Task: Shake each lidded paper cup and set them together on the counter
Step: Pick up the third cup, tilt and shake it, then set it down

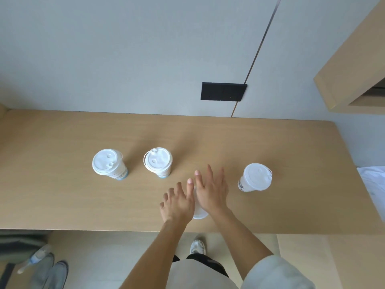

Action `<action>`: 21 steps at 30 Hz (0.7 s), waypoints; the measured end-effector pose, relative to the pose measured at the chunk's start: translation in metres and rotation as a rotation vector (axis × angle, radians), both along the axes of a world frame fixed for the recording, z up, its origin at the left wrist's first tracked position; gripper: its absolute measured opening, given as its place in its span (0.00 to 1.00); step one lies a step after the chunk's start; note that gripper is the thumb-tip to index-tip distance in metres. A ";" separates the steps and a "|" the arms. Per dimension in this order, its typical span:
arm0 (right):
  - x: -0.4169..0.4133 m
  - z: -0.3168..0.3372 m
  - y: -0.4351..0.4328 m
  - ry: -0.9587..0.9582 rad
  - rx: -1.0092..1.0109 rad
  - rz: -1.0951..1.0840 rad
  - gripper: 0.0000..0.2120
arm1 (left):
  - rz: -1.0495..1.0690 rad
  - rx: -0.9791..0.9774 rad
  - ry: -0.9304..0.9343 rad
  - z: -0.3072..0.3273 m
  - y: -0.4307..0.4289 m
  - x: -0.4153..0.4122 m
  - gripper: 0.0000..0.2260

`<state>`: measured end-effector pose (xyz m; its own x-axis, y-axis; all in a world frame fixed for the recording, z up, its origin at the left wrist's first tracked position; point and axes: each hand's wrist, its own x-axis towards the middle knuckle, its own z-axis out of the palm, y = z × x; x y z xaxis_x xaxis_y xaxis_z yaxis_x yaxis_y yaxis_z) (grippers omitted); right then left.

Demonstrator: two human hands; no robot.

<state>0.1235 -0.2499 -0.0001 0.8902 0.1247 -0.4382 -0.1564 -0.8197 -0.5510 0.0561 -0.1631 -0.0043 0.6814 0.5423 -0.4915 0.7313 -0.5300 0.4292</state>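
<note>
One lidded paper cup [199,213] stands near the front edge of the counter [62,195], and only a small part of its white lid shows, because the two hands cover most of it. The left hand [177,204] is at its left side and the right hand [211,193] is at its right side and partly over it. The fingers of both hands are straight and spread, not curled round the cup. It looks like the palms are against the cup's wall, but I cannot tell for sure whether they press it or are only just beside it.

Such a cup is probably light, with a thin wall that gives way under a hard squeeze. The lid is only snapped on, so a squeeze near the rim may pop it off during shaking. The better hold is, I think, around the middle of the wall, with one finger or a palm on top of the lid to keep it closed. The paper is not slippery, so a gentle grip should be enough.

Three other lidded cups stand upright further back on the counter. The far-left cup [108,163] and the second cup [158,161] are near each other, on the left. The right cup [257,177] stands alone, well apart from them. Behind the counter, a black plate [223,92] is fixed on the grey wall.
</note>
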 end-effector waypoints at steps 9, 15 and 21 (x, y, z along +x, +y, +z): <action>0.005 -0.010 0.009 -0.068 -0.159 0.068 0.31 | -0.029 0.021 0.068 -0.009 0.002 0.009 0.32; -0.005 -0.005 0.006 0.026 -0.092 -0.153 0.28 | -0.160 0.034 0.013 -0.008 0.011 0.014 0.36; -0.022 0.001 -0.014 0.282 0.192 -0.571 0.28 | -0.480 0.242 -0.183 0.004 0.016 0.050 0.33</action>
